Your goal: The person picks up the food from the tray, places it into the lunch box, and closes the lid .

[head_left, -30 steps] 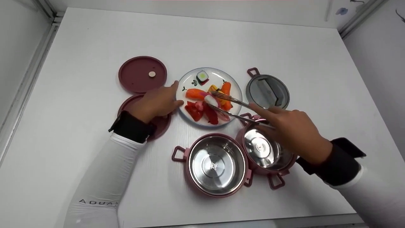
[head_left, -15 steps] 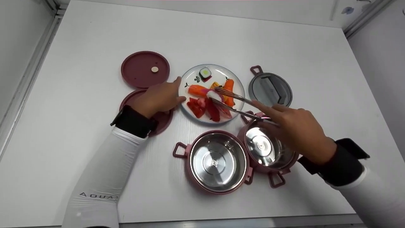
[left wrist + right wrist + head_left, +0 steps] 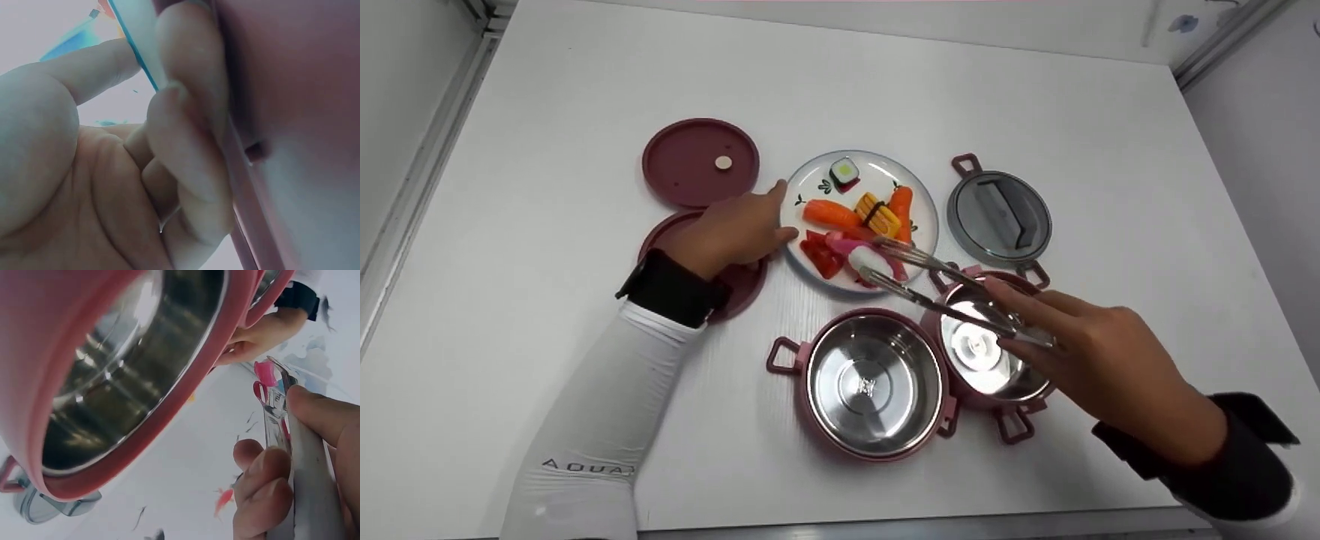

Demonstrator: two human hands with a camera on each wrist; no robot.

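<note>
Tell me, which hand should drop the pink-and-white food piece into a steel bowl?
Probably the right hand: it grips the metal tongs, which pinch the pink-and-white food piece near the pink-rimmed steel bowl. The left hand just rests against the white plate.

- Both arms wear long white sleeves (image 3: 600, 405).
- The left sleeve has small grey letters, "AQUA", close to the elbow.
- A wide black band (image 3: 671, 289) wraps each wrist, right behind the bare hand (image 3: 731, 232).
</note>
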